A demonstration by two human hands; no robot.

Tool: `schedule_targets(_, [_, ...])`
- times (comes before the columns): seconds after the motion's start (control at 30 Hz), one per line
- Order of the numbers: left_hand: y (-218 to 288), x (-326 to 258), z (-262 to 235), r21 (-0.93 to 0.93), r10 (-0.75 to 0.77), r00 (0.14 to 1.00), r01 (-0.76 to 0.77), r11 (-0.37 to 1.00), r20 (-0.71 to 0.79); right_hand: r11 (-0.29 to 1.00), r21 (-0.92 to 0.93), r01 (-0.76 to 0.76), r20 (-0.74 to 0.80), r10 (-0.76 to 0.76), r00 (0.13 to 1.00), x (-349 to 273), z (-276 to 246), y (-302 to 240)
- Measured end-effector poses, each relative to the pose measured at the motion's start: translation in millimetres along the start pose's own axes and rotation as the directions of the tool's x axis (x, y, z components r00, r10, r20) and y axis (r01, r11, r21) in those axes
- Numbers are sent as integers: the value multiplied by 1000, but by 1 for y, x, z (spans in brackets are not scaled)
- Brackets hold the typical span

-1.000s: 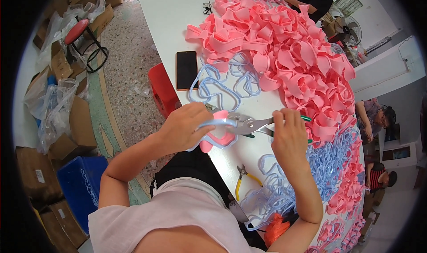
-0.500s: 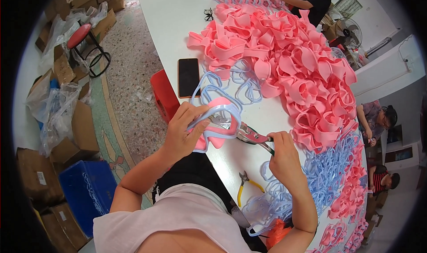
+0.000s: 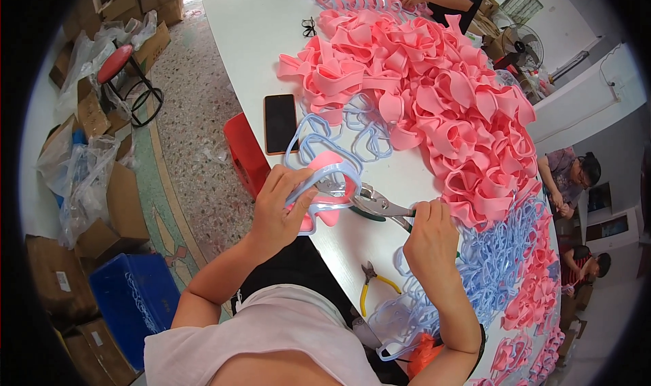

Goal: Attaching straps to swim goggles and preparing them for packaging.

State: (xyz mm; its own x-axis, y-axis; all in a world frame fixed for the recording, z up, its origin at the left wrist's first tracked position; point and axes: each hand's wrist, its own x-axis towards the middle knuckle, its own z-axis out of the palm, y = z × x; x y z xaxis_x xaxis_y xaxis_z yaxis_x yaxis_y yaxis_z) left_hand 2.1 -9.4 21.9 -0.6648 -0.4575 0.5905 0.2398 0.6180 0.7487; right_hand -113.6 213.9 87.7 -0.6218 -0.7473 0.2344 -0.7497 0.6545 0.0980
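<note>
The left hand (image 3: 281, 206) is gripping a pink-and-blue strip piece (image 3: 324, 182); the right hand (image 3: 428, 235) is closing around pliers (image 3: 369, 201) biting it, above the table (image 3: 251, 40).

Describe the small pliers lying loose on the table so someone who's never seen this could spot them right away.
Start at the long white table and come to its near end, by the person's right hand. Just left of that forearm lie the small pliers, untouched. Their yellow handles set them apart from the pliers with green grips which the right hand holds.

Bright, even daylight, sharp centre, fisheye bending and dark rim.
</note>
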Motion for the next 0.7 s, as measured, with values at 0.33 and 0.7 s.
schedule_targets(0.33, [0,-1,-5,8,-87,978,87,996,188,993,117,21,-65,-14,998,8,21,22])
schedule_targets(0.7, [-30,1,22,-560,-388,862,155,814,-325,952,306,4,73,-28,997,-11,0,-13])
